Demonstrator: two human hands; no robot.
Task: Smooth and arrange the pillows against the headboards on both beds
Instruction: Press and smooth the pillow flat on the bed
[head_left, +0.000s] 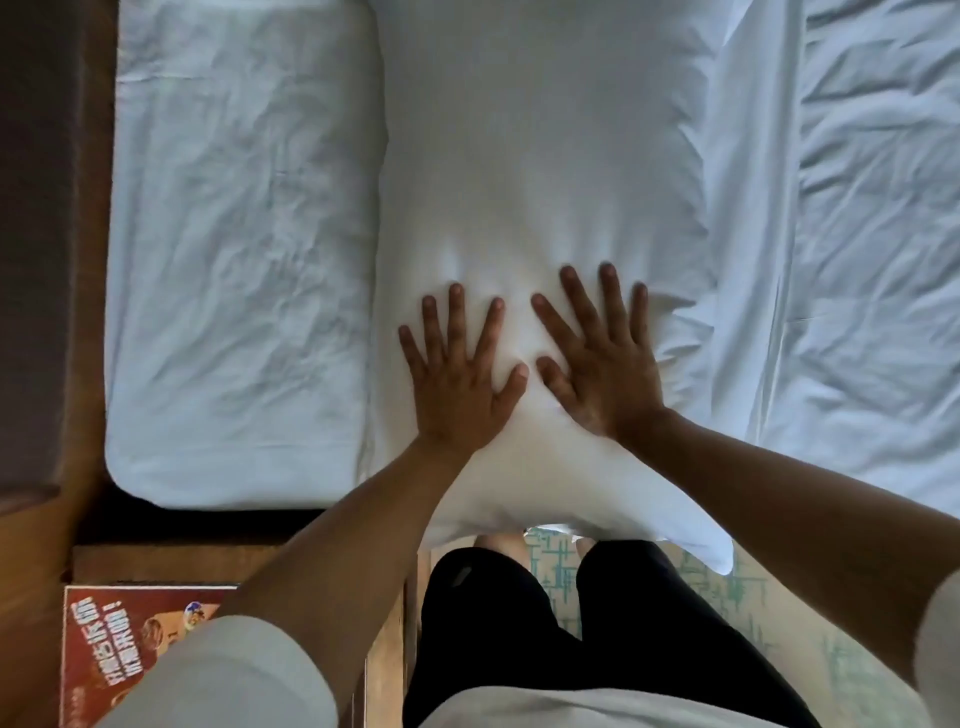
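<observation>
hands: left hand (460, 387) and right hand (605, 364) flat, fingers spread, no grip, on centre pillow (535, 171)
left: second pillow (244, 249)
lower left: red leaflet (130, 639), writing unreadable

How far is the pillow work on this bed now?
Done: nothing clearly; the wrinkled pillow lies by the headboard. In hand: the left hand and right hand press flat on the smoother pillow, which overhangs the bed edge. Left: placing it; no second bed is visible.

One head-worn camera looks steeply down, close over the bed's (857, 260) near edge, facing across it; no second view.
</observation>
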